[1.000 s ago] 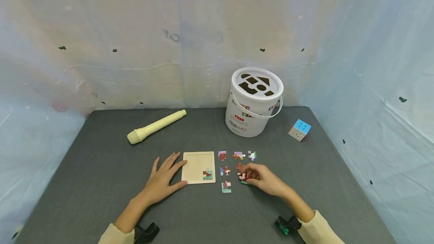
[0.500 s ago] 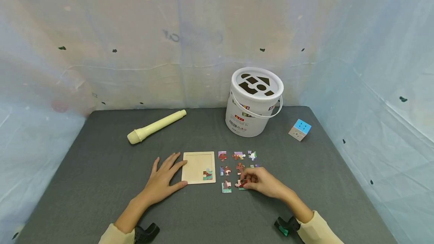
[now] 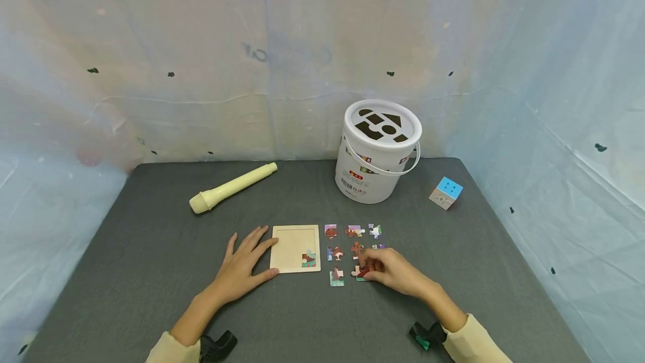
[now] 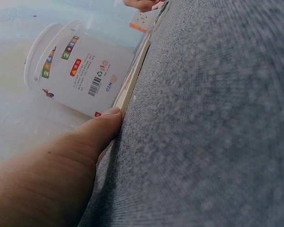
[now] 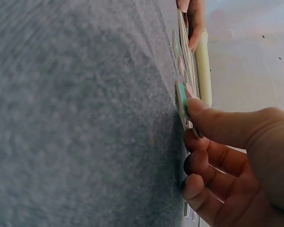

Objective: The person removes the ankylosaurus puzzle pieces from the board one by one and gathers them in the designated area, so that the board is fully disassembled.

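My left hand (image 3: 242, 268) lies spread on the table, thumb and a fingertip touching the left edge of a square wooden puzzle tray (image 3: 289, 246). One teal and brown jigsaw piece (image 3: 309, 260) sits in the tray's lower right corner. My right hand (image 3: 395, 271) pinches another jigsaw piece (image 5: 181, 98) between thumb and fingers; the right wrist view shows it tilted near the cloth, its teal edge visible. Several loose pieces, such as a brown and green one (image 3: 336, 277), are laid out in rows between tray and right hand. Fingers partly cover the held piece.
Behind the pieces stands a white lidded bucket (image 3: 375, 156) with shape-cut holes and a handle. A blue-topped cube (image 3: 445, 193) sits at the right, a yellow toy microphone (image 3: 233, 188) at the back left. Grey cloth (image 3: 282, 318) covers the table.
My right hand has shifted the pinched piece slightly left and toward me, then barely moved. A purple piece behind the hand has come into view. The left hand and tray stay put.
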A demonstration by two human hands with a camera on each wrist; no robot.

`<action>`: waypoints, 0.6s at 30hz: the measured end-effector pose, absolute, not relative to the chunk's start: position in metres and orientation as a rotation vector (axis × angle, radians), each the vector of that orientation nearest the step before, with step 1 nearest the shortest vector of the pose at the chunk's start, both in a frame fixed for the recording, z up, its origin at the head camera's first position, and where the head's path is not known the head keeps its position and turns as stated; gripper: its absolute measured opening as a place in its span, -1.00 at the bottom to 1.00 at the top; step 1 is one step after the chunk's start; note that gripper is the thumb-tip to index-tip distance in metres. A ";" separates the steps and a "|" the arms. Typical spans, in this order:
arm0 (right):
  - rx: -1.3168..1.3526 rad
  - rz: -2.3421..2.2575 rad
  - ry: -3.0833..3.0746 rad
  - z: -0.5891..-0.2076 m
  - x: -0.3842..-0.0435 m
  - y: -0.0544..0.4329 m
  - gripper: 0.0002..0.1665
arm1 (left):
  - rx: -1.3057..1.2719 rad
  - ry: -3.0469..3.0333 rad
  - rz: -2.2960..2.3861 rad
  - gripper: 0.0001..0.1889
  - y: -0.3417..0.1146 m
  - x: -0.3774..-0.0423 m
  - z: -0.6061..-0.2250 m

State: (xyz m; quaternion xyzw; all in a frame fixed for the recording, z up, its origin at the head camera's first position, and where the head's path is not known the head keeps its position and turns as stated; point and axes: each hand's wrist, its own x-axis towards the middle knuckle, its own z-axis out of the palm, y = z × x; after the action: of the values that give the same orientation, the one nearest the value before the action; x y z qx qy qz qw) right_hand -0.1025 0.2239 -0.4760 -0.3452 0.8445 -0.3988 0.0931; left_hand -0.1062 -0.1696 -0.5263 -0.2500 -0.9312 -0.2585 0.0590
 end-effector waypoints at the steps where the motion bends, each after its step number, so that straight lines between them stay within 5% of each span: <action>1: -1.023 -1.182 2.511 -0.476 -0.102 0.224 -0.82 | -0.757 -2.820 -0.781 -0.24 -0.170 -0.106 -0.526; 18: -0.941 -1.105 2.576 -0.477 -0.095 0.225 -0.65 | -0.760 -2.803 -0.794 -0.24 -0.170 -0.105 -0.525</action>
State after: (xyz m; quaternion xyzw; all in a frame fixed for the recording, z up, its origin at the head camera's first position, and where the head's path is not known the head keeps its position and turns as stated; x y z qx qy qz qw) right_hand -0.0945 0.2247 -0.4771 -0.3168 0.8675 -0.3721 0.0925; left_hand -0.1051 -0.1696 -0.5252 -0.2518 -0.9290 -0.2632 0.0651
